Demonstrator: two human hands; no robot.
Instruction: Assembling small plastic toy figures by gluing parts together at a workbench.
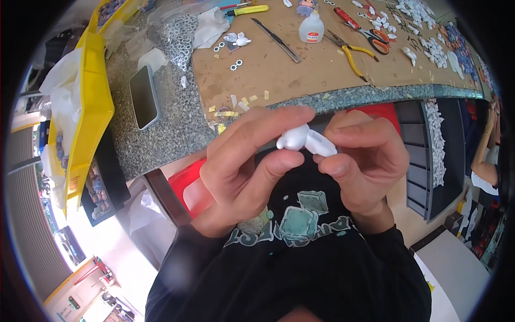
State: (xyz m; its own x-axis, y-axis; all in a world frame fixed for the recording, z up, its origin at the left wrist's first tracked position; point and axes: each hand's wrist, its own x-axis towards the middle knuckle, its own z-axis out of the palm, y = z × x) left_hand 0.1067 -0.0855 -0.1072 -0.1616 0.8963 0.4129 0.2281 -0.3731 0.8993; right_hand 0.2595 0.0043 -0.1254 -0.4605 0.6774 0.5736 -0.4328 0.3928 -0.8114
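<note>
— Holding what in the left hand (238, 166)?
— Pinching a rounded white piece (293, 139), left of the right hand (373, 155).
— And with that one?
— Gripping a narrower white piece (321, 144), touching the first.
— Beyond?
— See yellow-handled pliers (342, 44) on the bench (179, 110), ahead of the right hand.

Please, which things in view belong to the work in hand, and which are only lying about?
Belonging, it seems:
rounded white piece (left hand)
angular white piece (right hand)

Apparently lying about:
phone
yellow-handled pliers
scissors
bottle

Phone (144, 97) on counter (181, 114), left of held pieces (293, 138)
</note>
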